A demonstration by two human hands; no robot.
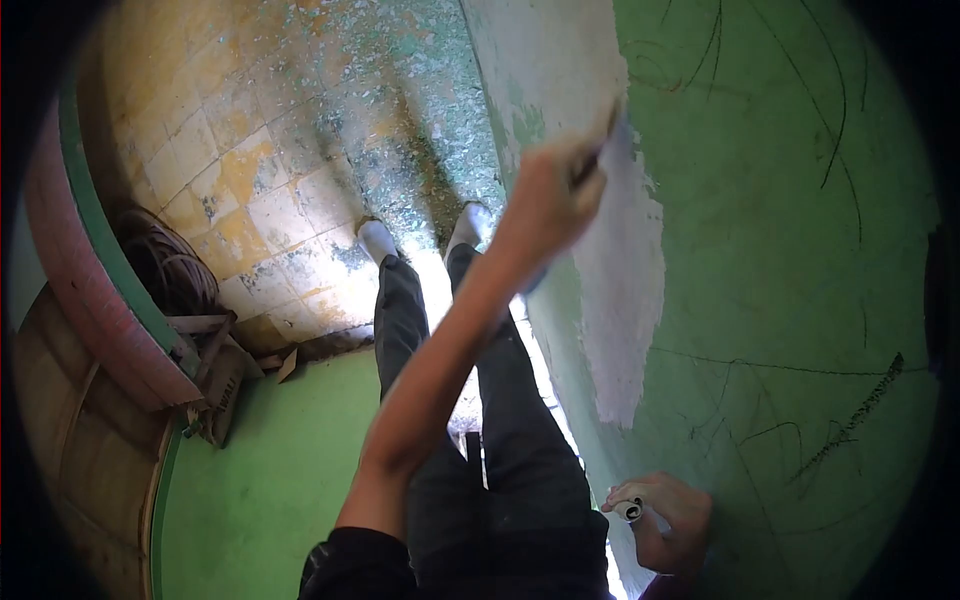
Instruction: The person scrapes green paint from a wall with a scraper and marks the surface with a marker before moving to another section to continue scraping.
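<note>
My left hand [555,200] is closed around a tool that looks like a scraper [612,128], blurred, with its thin end at the wall. Beside it, a pale bare patch [625,310] with ragged edges runs down the green wall [780,250]. Low on the right, my right hand [675,520] is closed around a whitish object with a round dark end [630,510]. The fingers hide most of that object, and I cannot make out what it is.
Green flakes [350,60] lie scattered over the worn tiled floor [220,150]. My two feet stand on the floor beside the wall. At left are a coiled bundle [165,260], a broken box [222,395] and a curved pink and green edge [110,300].
</note>
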